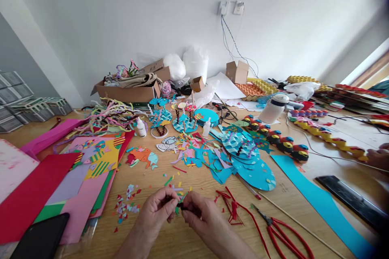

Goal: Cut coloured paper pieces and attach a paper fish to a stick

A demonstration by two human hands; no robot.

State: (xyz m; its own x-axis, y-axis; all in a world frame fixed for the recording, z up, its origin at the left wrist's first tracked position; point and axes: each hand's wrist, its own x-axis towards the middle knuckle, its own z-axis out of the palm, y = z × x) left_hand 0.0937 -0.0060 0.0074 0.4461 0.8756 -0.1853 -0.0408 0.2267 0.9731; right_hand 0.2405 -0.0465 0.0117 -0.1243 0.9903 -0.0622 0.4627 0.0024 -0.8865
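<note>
My left hand (153, 212) and my right hand (205, 212) meet over the front middle of the table, fingers pinched. Between the fingertips shows a small dark piece (180, 205), mostly covered; its kind is too hidden to tell. Just left of my left hand lie tiny paper scraps (129, 204) in red, lilac and blue. Thin red paper strips (232, 208) are to the right of my right hand. Red-handled scissors (281, 232) lie farther right, beside a thin wooden stick (299, 218).
Coloured paper sheets (88, 194) and a black phone (41, 234) lie left. Paper fish (142, 156), glue bottles (141, 127) and blue paper discs (258, 172) are ahead. Pipe cleaners (112, 115) heap before a cardboard box (127, 93). Another person's hand (378, 158) is at far right.
</note>
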